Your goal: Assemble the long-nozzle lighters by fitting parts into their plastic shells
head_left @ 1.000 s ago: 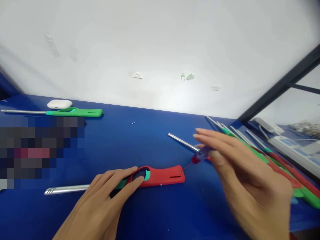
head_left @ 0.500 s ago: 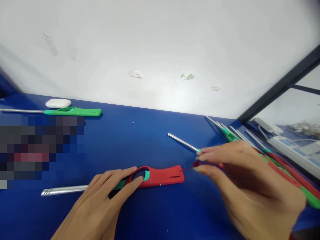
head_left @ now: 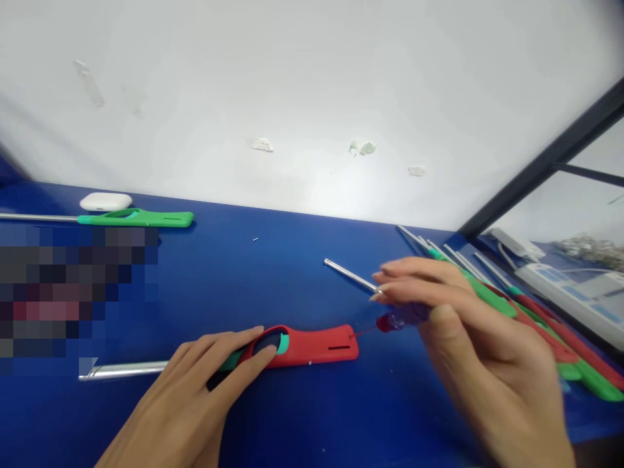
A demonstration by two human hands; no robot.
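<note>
A red stick lighter [head_left: 319, 344] with a long metal tube [head_left: 127, 369] lies flat on the blue table. My left hand [head_left: 195, 383] holds it around the trigger ring, the index finger along the far rim and the thumb by the teal trigger [head_left: 283, 344]. In my right hand [head_left: 468, 344] is a small screwdriver [head_left: 390, 320] with a translucent purple and red handle. Its thin shaft points left, and the tip meets the lighter near the small hole at the handle's end. My fingers hide the back of the screwdriver.
Several red and green stick lighters [head_left: 546, 325] lie piled at the right, beside a white power strip [head_left: 575, 305]. Another metal tube [head_left: 348, 275] runs behind my right fingers. A green lighter [head_left: 141, 218] and a white case [head_left: 106, 201] sit at the far left. A blurred patch covers the left.
My right thumb has drawn back along the screwdriver and the fingers have straightened, baring more of the handle. The tip stays at the lighter's end. My left hand keeps its hold.
</note>
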